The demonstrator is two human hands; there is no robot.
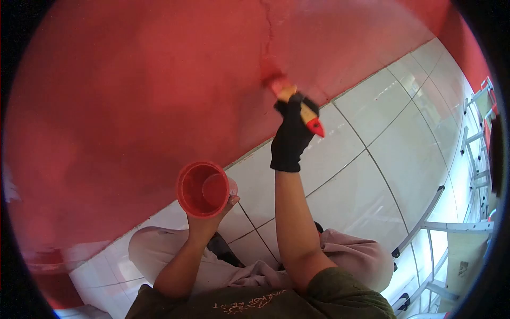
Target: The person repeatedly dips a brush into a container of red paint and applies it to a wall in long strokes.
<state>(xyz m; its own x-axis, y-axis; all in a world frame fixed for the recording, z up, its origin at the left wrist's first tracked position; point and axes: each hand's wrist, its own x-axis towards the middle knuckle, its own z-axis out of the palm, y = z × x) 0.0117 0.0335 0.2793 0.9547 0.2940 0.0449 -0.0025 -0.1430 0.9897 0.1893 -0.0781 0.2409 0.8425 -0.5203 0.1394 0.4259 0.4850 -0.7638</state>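
A black glove covers my right hand (292, 125), which is closed around the wooden handle of a paintbrush (308, 114) with a red tip. The red-coated bristles press against the red wall (133, 95), at the lower end of a dark vertical crack (268, 32). My bare left hand (212, 217) grips a red paint cup (183, 189) from below and the side, its mouth tilted toward me. Red paint coats the inside of the cup.
White floor tiles (340, 159) meet the wall along a diagonal edge. My crossed legs (356, 252) are on the floor below my arms. At the right stand metal-framed chairs or ladders (457, 227) with grey tube legs.
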